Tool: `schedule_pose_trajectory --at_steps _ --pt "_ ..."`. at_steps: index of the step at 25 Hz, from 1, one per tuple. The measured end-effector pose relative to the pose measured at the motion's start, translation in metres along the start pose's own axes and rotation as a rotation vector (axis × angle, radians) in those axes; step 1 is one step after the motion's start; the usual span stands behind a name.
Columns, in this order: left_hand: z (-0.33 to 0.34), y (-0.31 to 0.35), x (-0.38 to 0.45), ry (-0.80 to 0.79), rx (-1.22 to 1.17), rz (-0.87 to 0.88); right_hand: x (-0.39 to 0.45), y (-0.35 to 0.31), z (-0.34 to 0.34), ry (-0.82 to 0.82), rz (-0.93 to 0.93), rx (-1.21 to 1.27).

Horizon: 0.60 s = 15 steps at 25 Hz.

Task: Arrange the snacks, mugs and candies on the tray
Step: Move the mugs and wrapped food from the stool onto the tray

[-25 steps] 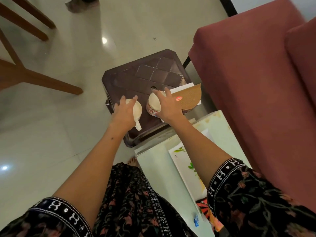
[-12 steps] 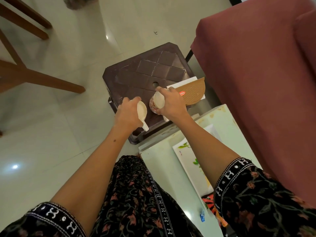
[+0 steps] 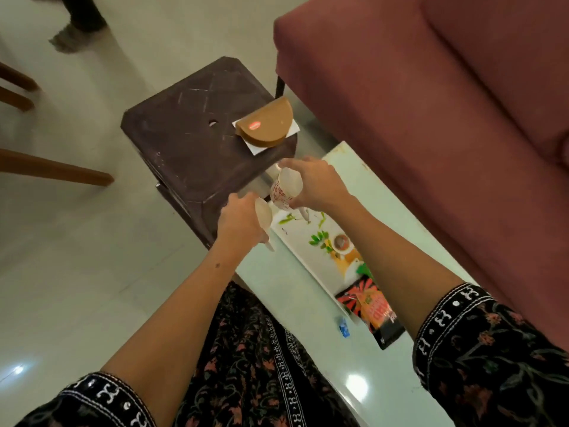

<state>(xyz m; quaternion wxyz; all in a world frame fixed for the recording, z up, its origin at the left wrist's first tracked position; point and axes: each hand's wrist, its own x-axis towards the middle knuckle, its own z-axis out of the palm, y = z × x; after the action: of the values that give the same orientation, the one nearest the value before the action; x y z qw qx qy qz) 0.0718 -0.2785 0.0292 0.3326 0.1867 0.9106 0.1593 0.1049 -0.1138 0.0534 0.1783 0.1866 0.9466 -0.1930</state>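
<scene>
My left hand (image 3: 238, 221) grips a plain white mug (image 3: 264, 215), held in the air above the near corner of the brown stool (image 3: 191, 143). A white mug with red print (image 3: 284, 191) is gripped by my right hand (image 3: 317, 186), tilted, just above the far end of the white tray (image 3: 303, 238). The tray has a printed leaf and cup picture and lies on the pale glass table (image 3: 286, 303). A red and black snack packet (image 3: 374, 312) rests on the tray's near end. A small blue candy (image 3: 344, 328) lies on the table beside it.
A half-round brown box with a red sticker (image 3: 266, 124) sits on a white card on the stool's right side. A dark red sofa (image 3: 431, 118) runs along the right. Wooden chair legs (image 3: 55, 171) stand at the left on the pale floor. A person's foot (image 3: 70, 38) shows far back.
Both hands lifted the mugs off the stool and carried them toward me and to the right, to the table's far end. My view tilted toward the table, showing the tray.
</scene>
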Motion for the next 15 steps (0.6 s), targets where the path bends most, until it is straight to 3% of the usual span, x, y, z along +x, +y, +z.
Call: schedule_pose_trajectory --at_steps 7,15 --pt "0.091 0.066 -0.017 -0.082 -0.006 0.054 -0.054 0.109 0.021 -0.07 0.084 -0.081" --pt "0.184 0.101 0.015 -0.202 0.081 0.046 -0.051 0.197 0.081 -0.113 0.115 -0.087"
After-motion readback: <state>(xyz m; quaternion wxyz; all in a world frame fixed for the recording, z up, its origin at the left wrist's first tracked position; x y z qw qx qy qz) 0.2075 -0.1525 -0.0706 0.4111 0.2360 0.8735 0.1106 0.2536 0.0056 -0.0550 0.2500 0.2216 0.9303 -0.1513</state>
